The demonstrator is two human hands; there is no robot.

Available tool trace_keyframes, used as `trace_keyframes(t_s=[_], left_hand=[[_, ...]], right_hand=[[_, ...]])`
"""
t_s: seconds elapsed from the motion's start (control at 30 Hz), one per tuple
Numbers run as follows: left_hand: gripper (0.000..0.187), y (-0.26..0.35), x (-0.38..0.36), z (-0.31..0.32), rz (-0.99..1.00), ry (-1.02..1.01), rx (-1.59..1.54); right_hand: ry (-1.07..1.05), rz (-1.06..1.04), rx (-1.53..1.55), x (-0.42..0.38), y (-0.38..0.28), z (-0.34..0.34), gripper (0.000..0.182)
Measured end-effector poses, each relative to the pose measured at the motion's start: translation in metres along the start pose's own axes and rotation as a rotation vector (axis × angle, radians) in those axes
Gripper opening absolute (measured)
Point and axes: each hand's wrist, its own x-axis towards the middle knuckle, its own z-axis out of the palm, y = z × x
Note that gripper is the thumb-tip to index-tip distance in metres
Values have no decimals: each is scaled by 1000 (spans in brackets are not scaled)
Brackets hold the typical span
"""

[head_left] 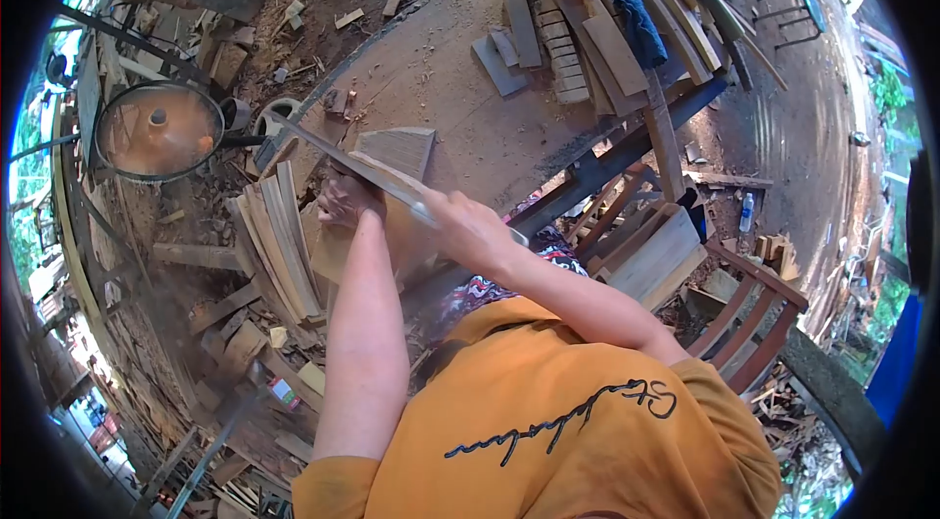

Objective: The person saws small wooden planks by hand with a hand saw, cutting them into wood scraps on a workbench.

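Observation:
My right hand (470,233) is closed around the handle of a handsaw (387,178). Its long, tapering blade points away to the upper left; I cannot make out its teeth. Just beneath the blade, my left hand (348,201) has its fingers curled over a wooden board (341,250) at the table's near edge; the blade and my wrist hide part of the grip. Beyond the blade lies a grey-brown board (406,149) with a curved edge, on the sawdust-covered worktable (441,59).
Curved wooden slats (279,245) lean by my left arm. More planks (587,20) and a blue cloth (640,27) lie on the table's right. A round pan-like disc (160,132) stands at left. A wooden chair (749,313) is on the right, and scraps cover the ground.

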Motion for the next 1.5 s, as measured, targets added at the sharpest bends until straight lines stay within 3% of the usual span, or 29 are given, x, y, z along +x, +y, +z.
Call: trace_keyframes(t_s=[0.17,0.27,0.37,0.4,0.47,0.57,0.6,0.67,0.7,0.8,0.87,0.93,1.03,1.2,1.27,1.4,1.47,1.5], left_hand=[[50,-3,2,5,-37,6,-45],[51,-8,0,10,44,61,-25],[45,-83,77,150,14,17,-287],[45,-43,32,106,26,16,-283],[40,3,2,-2,-75,-1,75],[52,1,2,3,-71,79,-34],[52,-35,18,82,-74,75,-33],[35,-117,96,219,124,148,-580],[35,-105,92,199,131,153,-581],[34,-65,56,118,80,136,-176],[33,-37,26,64,51,101,96],[33,-21,20,39,2,79,84],[33,-20,17,44,-34,82,63],[39,-38,26,61,71,245,35],[52,-44,38,70,32,36,-54],[53,-9,14,16,-80,-113,29],[44,-6,5,15,-39,172,43],[44,-16,6,29,-45,162,51]], right_hand=[[-38,29,-47,-65,1,-40,20],[-9,24,56,-31,5,-13,26],[-28,32,13,9,4,10,27],[-20,38,19,1,3,5,27],[-7,1,54,-35,6,-18,27],[-77,78,-19,-84,6,-53,22],[-82,80,-21,-81,6,-50,22],[-12,65,-11,-61,6,-34,23],[23,-8,6,-41,15,-15,24],[-48,-3,7,0,9,2,29],[-27,13,6,-19,11,-2,27],[30,-3,15,-56,8,-30,26],[-72,68,-48,-90,19,-48,28],[-12,-1,-6,-11,18,2,25],[-2,-8,-26,-3,16,5,26],[2,-22,-38,-66,17,-33,26],[-34,7,-55,-73,17,-42,26],[-28,23,-49,-68,15,-38,25]])
